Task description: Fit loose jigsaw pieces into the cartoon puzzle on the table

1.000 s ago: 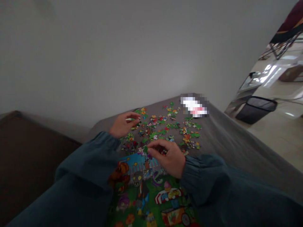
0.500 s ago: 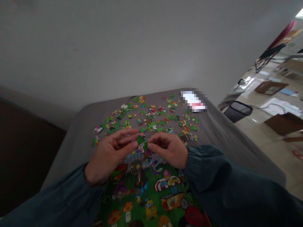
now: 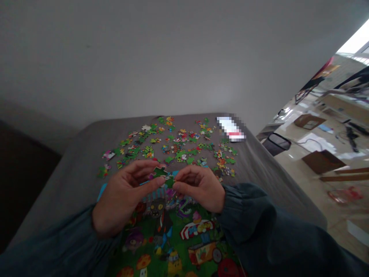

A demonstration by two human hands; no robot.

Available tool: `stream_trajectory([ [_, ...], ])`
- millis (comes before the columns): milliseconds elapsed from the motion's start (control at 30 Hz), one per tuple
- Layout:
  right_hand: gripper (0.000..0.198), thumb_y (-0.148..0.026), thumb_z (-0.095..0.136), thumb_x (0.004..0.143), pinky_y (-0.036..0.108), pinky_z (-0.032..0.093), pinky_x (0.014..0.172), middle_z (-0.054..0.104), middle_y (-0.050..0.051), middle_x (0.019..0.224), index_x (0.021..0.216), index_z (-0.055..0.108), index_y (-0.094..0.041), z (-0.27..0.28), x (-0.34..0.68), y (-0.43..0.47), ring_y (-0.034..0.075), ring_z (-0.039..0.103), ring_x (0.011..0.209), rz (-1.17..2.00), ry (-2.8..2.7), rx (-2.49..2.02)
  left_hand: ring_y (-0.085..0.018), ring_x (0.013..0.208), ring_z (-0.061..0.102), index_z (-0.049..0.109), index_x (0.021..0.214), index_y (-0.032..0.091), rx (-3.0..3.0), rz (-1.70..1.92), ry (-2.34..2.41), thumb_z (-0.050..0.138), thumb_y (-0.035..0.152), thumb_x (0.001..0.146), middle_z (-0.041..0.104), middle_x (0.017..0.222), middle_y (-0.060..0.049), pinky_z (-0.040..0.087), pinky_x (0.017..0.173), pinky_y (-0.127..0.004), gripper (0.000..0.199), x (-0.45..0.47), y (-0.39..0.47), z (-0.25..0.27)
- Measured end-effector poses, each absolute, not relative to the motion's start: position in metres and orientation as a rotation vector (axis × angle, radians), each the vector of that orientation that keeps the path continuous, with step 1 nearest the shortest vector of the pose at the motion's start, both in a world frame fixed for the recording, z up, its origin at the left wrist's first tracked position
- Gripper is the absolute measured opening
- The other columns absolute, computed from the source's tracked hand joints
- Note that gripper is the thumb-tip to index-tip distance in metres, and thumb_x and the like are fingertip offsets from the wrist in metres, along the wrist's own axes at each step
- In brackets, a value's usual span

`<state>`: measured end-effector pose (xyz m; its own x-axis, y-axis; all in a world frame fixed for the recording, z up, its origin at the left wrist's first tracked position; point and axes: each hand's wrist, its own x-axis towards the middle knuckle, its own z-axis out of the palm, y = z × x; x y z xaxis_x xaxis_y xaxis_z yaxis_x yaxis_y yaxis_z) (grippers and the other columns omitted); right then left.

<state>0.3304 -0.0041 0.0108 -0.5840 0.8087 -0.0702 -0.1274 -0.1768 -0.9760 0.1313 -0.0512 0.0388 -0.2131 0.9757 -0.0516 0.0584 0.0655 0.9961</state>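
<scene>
Above the far part of the printed picture sheet [image 3: 173, 240], I am seeing one green puzzle piece [image 3: 159, 172], its long axis seemingly running sideways, with a second green piece [image 3: 170, 181] just beside its right end, whether touching I cannot tell. My left hand [image 3: 123, 194] is pinching the first between thumb and half-curled fingers, my right hand [image 3: 201, 188] the second; loose pieces [image 3: 181, 156] are lying beyond the sheet.

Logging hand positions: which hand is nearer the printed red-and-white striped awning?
Right. The right hand is just beyond the awning; the left hand is farther off, beyond it and to the left.
</scene>
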Motion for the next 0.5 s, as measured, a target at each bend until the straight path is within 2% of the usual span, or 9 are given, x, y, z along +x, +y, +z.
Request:
stream_trajectory([
  [167, 0.038, -0.039, 0.088, 0.075, 0.031, 0.062, 0.07, 0.073, -0.001, 0.085, 0.103, 0.067, -0.022, 0.007, 0.332, 0.0, 0.013, 0.071, 0.07, 1.763, -1.426, -0.807, -0.016, 0.073, 0.068, 0.074, 0.094, 0.026, 0.91, 1.32, 1.461, 0.099, 0.035, 0.051, 0.074, 0.079, 0.004, 0.057, 0.06, -0.022, 0.05, 0.127, -0.047, 0.051],
  [267, 0.035, -0.035, 0.087, 0.076, 0.03, 0.061, 0.075, 0.074, 0.0, 0.091, 0.104, 0.071, -0.022, 0.006, 0.335, 0.004, 0.013, 0.071, 0.078, 1.662, -1.435, -0.834, -0.013, 0.059, 0.064, 0.073, 0.094, 0.025, 0.836, 1.258, 1.442, 0.1, 0.033, 0.048, 0.07, 0.069, 0.006, 0.052, 0.05, -0.02, 0.054, 0.127, -0.045, 0.056],
  [400, 0.022, -0.038, 0.081, 0.084, 0.032, 0.061, 0.081, 0.074, 0.002, 0.091, 0.098, 0.075, -0.022, 0.009, 0.34, 0.005, 0.014, 0.071, 0.082, 1.609, -1.457, -0.825, -0.017, 0.068, 0.072, 0.073, 0.097, 0.025, 0.865, 1.133, 1.369, 0.098, 0.037, 0.051, 0.075, 0.076, 0.002, 0.058, 0.057, -0.024, 0.053, 0.129, -0.046, 0.051],
  [500, 0.023, -0.04, 0.078, 0.087, 0.034, 0.064, 0.082, 0.071, 0.003, 0.101, 0.101, 0.076, -0.022, 0.014, 0.339, 0.001, 0.017, 0.074, 0.088, 1.597, -1.441, -0.761, -0.018, 0.071, 0.074, 0.073, 0.099, 0.025, 0.914, 1.087, 1.346, 0.097, 0.036, 0.055, 0.079, 0.085, 0.0, 0.061, 0.061, -0.027, 0.052, 0.129, -0.049, 0.044],
])
